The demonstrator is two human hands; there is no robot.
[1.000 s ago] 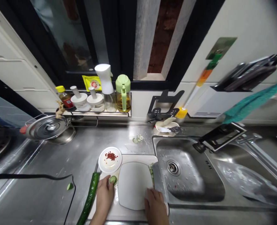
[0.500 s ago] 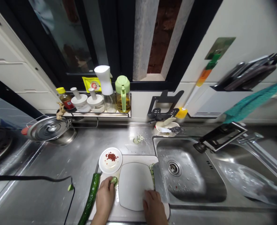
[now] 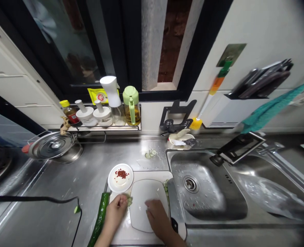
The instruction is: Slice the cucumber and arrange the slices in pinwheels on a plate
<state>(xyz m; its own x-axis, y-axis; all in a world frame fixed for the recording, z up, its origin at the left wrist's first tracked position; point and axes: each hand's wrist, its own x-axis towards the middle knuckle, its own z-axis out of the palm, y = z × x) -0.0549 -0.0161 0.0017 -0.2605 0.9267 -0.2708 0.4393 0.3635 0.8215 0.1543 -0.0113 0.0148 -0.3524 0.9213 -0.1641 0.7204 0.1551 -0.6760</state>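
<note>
My left hand [image 3: 115,212] is closed, its fingertips pinching thin cucumber slices [image 3: 129,201] at the left edge of a white square plate [image 3: 148,188]. Over that plate hovers my right hand [image 3: 157,216], its fingers pointing left and blurred by motion, so I cannot tell whether they hold anything. The plate lies on a light cutting board [image 3: 124,236]. Along the board's right side rests a wide-bladed knife [image 3: 177,202] with a dark handle, beside more cucumber slices [image 3: 166,188]. A long cucumber [image 3: 100,216] lies left of my left hand.
A round white dish [image 3: 120,187] with small red pieces overlaps the board's top left corner. To the right is the steel sink [image 3: 205,209]. Cucumber bits [image 3: 150,153] lie behind the board. A black cable [image 3: 38,198] crosses the counter at left, by a cucumber end [image 3: 77,209].
My right hand has moved left and up over the plate, uncovering the knife's dark handle. My left hand has barely moved; the cucumber at its fingertips now appears as spread slices.
</note>
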